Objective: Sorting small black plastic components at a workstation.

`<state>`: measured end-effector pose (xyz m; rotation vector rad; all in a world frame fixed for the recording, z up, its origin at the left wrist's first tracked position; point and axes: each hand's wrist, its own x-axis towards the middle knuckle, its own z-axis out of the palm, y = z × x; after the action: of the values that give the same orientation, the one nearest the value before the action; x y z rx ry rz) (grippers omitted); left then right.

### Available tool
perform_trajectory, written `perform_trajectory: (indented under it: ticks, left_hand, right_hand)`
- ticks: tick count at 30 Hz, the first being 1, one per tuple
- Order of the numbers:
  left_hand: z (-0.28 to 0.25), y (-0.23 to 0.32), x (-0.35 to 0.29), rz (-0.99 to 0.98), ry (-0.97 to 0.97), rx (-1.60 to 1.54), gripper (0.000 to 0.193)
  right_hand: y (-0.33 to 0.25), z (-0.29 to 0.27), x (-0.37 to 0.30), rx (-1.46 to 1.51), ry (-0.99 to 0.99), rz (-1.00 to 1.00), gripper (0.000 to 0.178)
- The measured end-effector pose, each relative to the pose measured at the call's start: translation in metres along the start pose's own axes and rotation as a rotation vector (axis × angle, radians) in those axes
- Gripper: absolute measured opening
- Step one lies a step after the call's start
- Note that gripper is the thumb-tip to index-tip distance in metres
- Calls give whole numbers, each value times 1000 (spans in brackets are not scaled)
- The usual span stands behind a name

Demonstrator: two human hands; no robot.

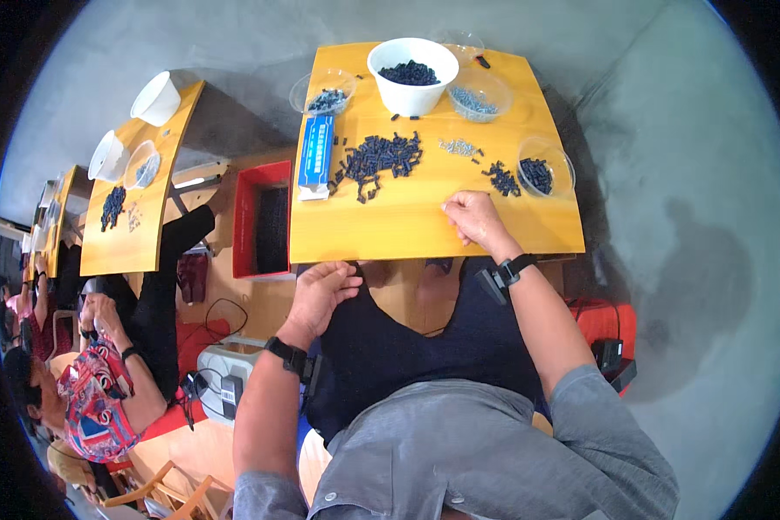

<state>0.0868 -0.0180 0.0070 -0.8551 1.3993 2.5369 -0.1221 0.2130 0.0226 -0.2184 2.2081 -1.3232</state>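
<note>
My left hand (325, 293) hovers just off the front edge of the yellow table (390, 230), above my lap. Its thumb and fingertips are pinched together, and whatever sits between them is too small to make out. Over the table's front right part, my right hand (478, 218) is closed with fingers curled; its contents are hidden. Beyond it lie a small group of short black pieces (500, 178) and a scatter of small silvery metal parts (459, 147). A larger pile of black pieces (381, 158) spreads across the table's left middle.
At the back stands a white bucket (403, 100) of black pieces. Clear bowls (504, 94) hold small parts. A blue box (317, 156) lies along the left edge. Left of the table is a red bin (263, 170); another person (104, 373) sits by a neighbouring table (139, 234).
</note>
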Motion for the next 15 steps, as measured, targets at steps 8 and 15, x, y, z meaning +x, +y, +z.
perform_trajectory:
  ticks: [8,15]
  left_hand:
    - [6,-2,1,-11,15,10,11]
    - [6,-2,1,-25,23,-22,10]
  right_hand:
    - [4,10,20,-294,117,-279,14]
    - [-27,35,51,-362,174,-544,11]
